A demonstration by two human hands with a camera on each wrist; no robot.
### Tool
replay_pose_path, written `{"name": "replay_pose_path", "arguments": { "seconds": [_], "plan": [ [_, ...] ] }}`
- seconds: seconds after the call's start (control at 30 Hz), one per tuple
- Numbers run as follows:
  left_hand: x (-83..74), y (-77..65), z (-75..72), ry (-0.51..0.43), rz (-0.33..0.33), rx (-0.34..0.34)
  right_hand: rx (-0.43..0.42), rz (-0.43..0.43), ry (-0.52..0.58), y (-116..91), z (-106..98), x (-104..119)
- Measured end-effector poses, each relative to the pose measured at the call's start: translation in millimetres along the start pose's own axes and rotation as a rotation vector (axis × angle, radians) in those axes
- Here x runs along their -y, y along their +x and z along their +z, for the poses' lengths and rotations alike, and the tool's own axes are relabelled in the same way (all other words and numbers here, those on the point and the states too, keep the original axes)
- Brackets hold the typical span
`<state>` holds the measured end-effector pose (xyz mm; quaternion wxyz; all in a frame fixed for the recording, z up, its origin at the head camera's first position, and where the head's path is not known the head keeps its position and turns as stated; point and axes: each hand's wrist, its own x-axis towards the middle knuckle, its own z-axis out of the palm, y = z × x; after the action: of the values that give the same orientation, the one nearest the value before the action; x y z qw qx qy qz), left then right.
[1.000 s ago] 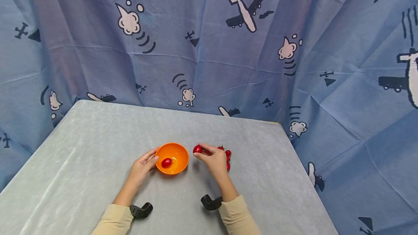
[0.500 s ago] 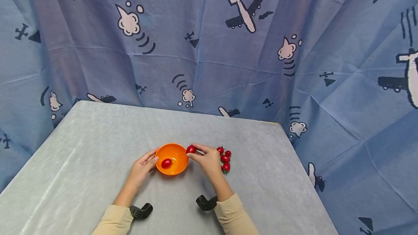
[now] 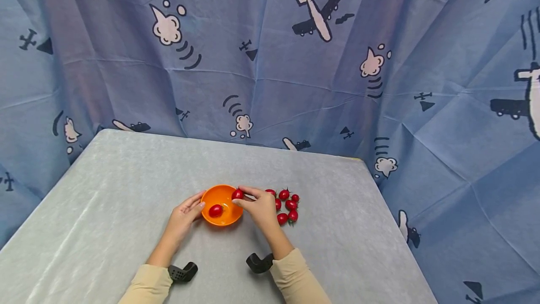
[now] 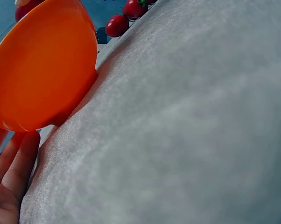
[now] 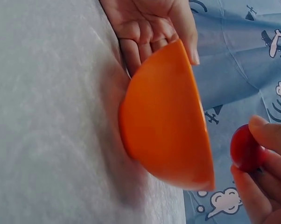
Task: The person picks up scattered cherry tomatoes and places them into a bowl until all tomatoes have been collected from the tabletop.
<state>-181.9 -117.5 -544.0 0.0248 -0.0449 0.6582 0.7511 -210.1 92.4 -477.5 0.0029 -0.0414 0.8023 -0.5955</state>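
Observation:
In the head view an orange bowl (image 3: 228, 217) stands upright on the table, with one red cherry tomato (image 3: 216, 210) inside. My left hand (image 3: 183, 217) holds the bowl's left side, thumb at the rim and fingers against the outer wall, as the right wrist view also shows. Between thumb and fingertips my right hand (image 3: 259, 206) pinches another cherry tomato (image 5: 245, 148), held above the bowl's right rim. Several more cherry tomatoes (image 3: 291, 204) with green stems lie to the right of the bowl, partly behind my right hand.
A pale grey cloth covers the table (image 3: 139, 191). Behind it hangs a blue curtain (image 3: 270, 60) printed with planes and clouds. Black wrist devices (image 3: 183, 272) sit by both sleeves, close above the table.
My right hand has moved left with its cherry tomato, from beside the bowl to over its right rim. More tomatoes on the table have come into sight. The left hand and bowl stay put.

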Motion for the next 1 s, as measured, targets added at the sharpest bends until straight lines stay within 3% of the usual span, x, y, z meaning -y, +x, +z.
{"name": "replay_pose_path", "arguments": {
  "seconds": [0.37, 0.6, 1.0],
  "plan": [
    [0.5, 0.2, -0.6, 0.008, -0.002, 0.005, 0.001, -0.026, -0.138, 2, 19, 0],
    [1.2, 0.5, -0.6, 0.021, 0.007, 0.006, 0.021, 0.021, -0.129, 4, 28, -1],
    [1.4, 0.7, -0.3, 0.008, 0.018, 0.010, 0.042, -0.007, -0.179, 9, 39, -1]
  ]
}}
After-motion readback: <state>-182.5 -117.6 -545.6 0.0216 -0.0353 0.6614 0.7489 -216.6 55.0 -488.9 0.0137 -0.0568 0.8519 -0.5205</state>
